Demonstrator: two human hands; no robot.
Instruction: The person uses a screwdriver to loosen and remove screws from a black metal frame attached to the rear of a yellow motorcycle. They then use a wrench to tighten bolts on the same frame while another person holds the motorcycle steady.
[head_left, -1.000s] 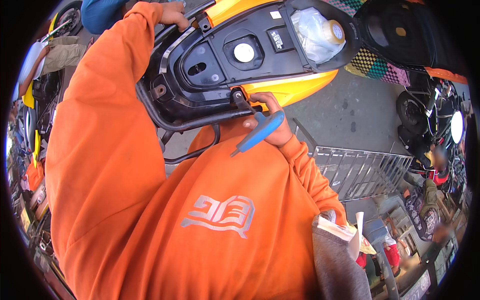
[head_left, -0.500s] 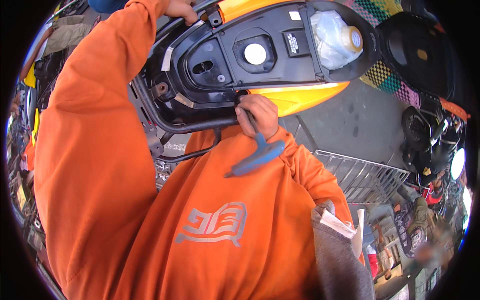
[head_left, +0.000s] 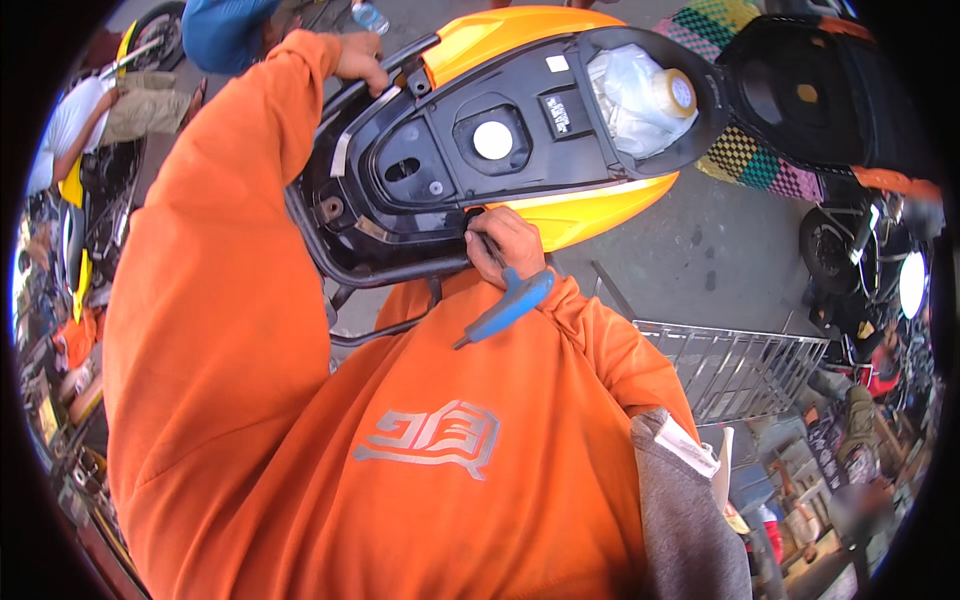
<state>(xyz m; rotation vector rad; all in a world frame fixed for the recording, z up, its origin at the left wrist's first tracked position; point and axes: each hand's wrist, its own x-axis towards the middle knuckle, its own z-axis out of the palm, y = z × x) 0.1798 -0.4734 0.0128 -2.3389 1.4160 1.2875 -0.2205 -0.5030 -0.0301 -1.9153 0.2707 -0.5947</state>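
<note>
A scooter's black and yellow rear body lies in front of me, with a black tubular grab rail around its tail. Curled over the rail's far side is my left hand. My right hand is closed around the shaft of a T-handle hex key at the near end of the rail. The key's blue handle sticks out below my fingers, toward my orange sweatshirt; its working tip is hidden behind my hand. Between my hands sit a round white cap and black plastic panels.
Clear plastic wrapping with a round-lidded container fills the storage well. The black seat is tipped up beyond a checkered cloth. A metal rack stands at right. A person in blue is close at far left.
The view has shifted, bringing more of the far left into sight. My left hand stays at the rail, and my right hand still grips the hex key, whose handle has turned slightly.
</note>
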